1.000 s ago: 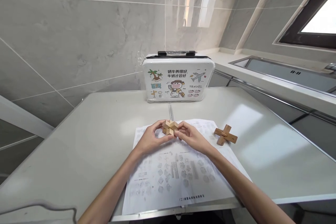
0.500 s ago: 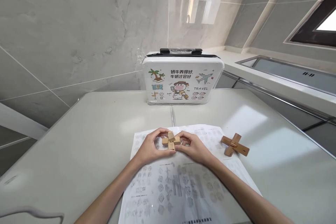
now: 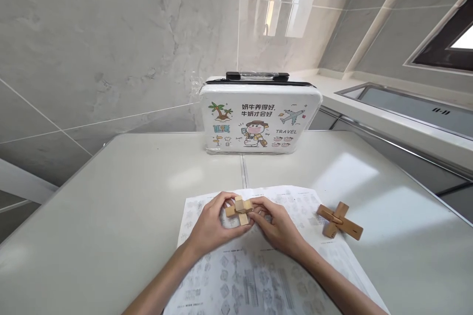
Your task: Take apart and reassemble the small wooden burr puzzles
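Note:
A small light wooden burr puzzle sits between my two hands, just above a printed instruction sheet. My left hand curls round its left side with fingers closed on it. From the right, my right hand pinches the same puzzle. A second, darker wooden cross puzzle lies on the sheet's right edge, apart from both hands.
A white cartoon-printed case with a black handle stands upright at the back of the white table against the tiled wall. A counter with a recessed sink runs along the right.
Both hands have turned the light puzzle and brought it lower and nearer to me. The view has tilted, so the sheet and dark cross sit lower in the picture.

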A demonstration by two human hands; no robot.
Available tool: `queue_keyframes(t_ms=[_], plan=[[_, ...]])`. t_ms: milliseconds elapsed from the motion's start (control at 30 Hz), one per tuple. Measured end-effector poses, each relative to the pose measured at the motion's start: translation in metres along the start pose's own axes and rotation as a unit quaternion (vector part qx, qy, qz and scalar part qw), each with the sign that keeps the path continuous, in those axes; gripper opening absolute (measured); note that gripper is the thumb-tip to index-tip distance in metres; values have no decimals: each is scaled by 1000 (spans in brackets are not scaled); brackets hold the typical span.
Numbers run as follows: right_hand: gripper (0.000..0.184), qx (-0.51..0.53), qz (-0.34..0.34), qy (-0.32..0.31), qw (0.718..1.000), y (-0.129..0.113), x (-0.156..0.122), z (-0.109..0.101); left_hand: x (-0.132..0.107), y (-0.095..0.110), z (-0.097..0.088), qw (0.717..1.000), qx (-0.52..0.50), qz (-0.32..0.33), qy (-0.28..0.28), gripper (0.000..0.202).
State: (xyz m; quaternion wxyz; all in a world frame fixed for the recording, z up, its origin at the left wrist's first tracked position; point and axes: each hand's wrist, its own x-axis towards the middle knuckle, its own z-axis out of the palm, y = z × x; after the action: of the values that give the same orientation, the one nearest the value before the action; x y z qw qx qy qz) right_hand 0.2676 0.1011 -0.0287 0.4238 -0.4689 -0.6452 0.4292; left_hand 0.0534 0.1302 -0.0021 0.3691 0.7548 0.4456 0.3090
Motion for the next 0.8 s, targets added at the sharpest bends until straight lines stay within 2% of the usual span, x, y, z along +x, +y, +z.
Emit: queue_keyframes(t_ms=[267, 567, 633, 733, 800], plan=[[18, -51, -46, 61, 996, -2, 3, -1, 1, -10, 3, 980, 160, 111, 34, 51], [22, -60, -20, 63, 996, 0, 2, -1, -1, -10, 3, 968, 214, 118, 48, 59], [22, -58, -19, 67, 996, 1, 3, -1, -2, -8, 2, 965, 216, 135, 58, 53], [23, -56, -17, 68, 996, 2, 3, -1, -3, -7, 3, 960, 214, 162, 84, 23], [22, -50, -18, 63, 997, 2, 2, -1, -3, -6, 3, 957, 210, 171, 99, 12]])
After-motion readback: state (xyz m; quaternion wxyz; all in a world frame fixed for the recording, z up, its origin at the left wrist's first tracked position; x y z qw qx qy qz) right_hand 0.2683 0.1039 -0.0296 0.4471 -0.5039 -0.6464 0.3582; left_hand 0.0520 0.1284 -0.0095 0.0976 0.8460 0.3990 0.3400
